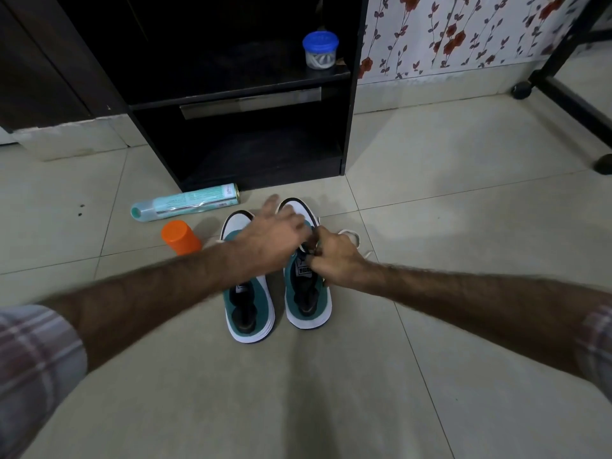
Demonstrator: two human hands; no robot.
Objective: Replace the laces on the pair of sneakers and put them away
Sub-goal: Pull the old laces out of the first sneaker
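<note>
Two teal and white sneakers stand side by side on the tiled floor, toes away from me: the left sneaker (pixel 249 303) and the right sneaker (pixel 308 299). My left hand (pixel 271 236) reaches across both shoes, its fingers lying over the right sneaker's lacing area. My right hand (pixel 334 256) is curled at the right sneaker's tongue and pinches a dark lace there. A white lace (pixel 352 235) lies loose on the floor just right of the shoe. The eyelets are hidden under my hands.
A black shelf unit (pixel 238 101) stands behind the shoes, with a blue-lidded jar (pixel 320 49) on its shelf. A pale green spray can (pixel 185 203) lies on the floor beside an orange cap (pixel 180 237). A black wheeled frame (pixel 563 94) stands at the right.
</note>
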